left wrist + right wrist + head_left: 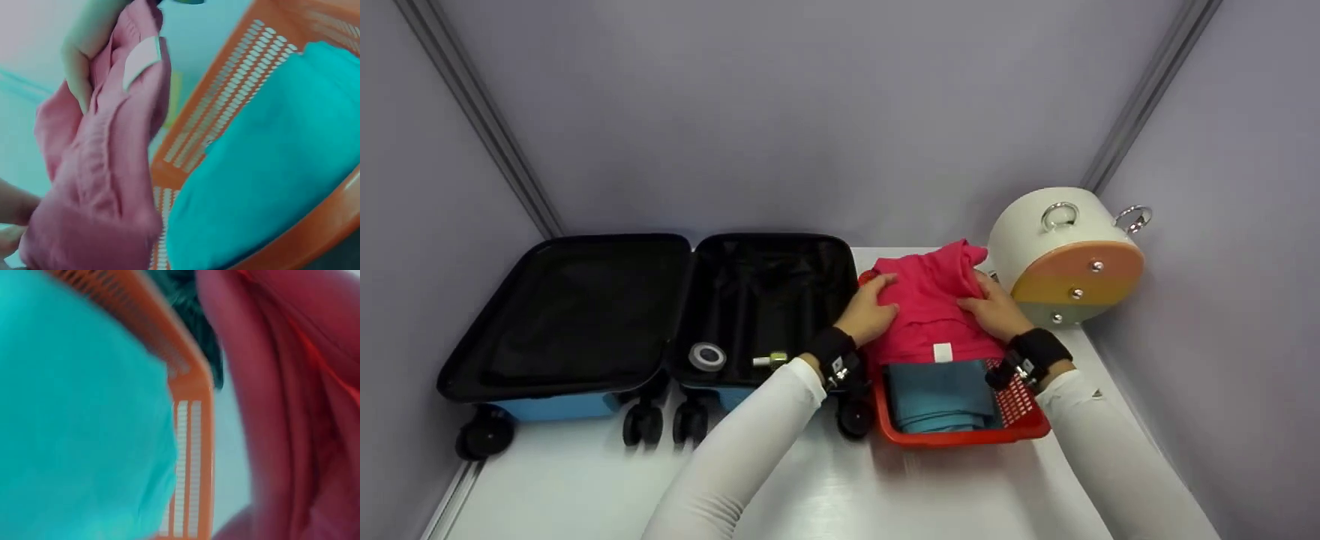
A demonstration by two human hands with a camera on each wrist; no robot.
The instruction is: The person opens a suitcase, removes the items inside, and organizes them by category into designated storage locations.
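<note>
Gripping the folded pink garment (931, 311) from both sides, our left hand (868, 313) curls its fingers over the left edge and our right hand (995, 311) clasps the right edge. It sits atop the far end of the red basket (960, 439) near the table's right edge, with a folded teal cloth (941, 394) filling the basket's near end. Beside it, the open suitcase (645, 315) holds a tape roll (707, 356) and a small bottle (769, 361) in its right half.
</note>
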